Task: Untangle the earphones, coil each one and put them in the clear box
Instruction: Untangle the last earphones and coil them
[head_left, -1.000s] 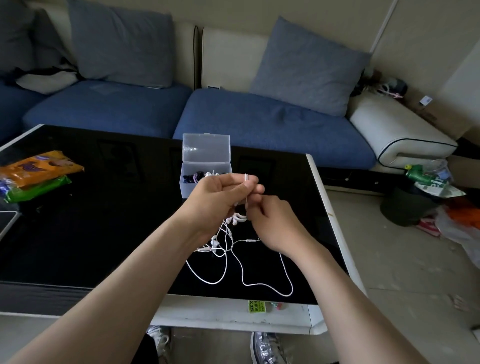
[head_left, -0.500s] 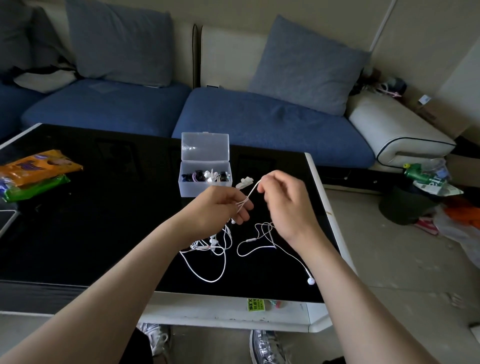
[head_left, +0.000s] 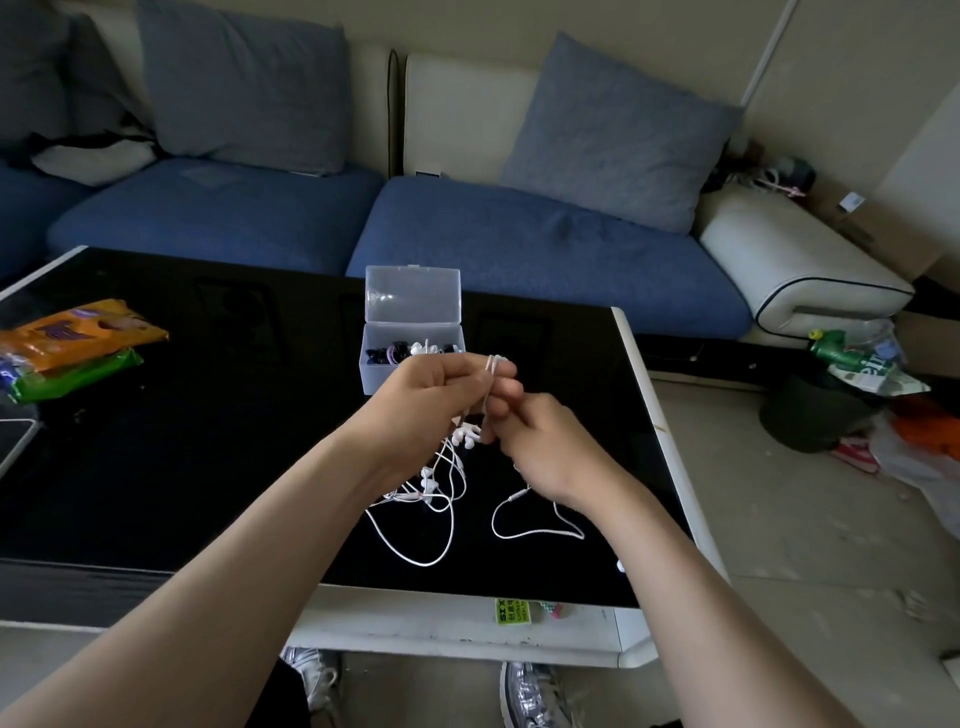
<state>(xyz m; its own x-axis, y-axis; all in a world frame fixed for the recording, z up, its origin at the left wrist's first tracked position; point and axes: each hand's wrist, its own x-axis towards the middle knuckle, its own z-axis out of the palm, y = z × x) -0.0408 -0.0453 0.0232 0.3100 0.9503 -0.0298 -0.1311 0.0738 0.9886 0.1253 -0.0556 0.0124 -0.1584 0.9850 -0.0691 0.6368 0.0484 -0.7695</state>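
clear box (head_left: 378, 375) (lid up): earphones (head_left: 418, 349) inside | left hand (head_left: 431, 397), right hand (head_left: 545, 441) pinch white cord (head_left: 490, 365)

Only the green sticker (head_left: 510, 613) on the front edge of the table (head_left: 415, 621) reads "SIX" — other print is too blurred.

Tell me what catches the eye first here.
Mid-frame, the left hand and right hand pinch a white earphone cable above the black table. Below them lies a tangle of earphones; just behind stands the clear box, lid up, with earbuds inside.
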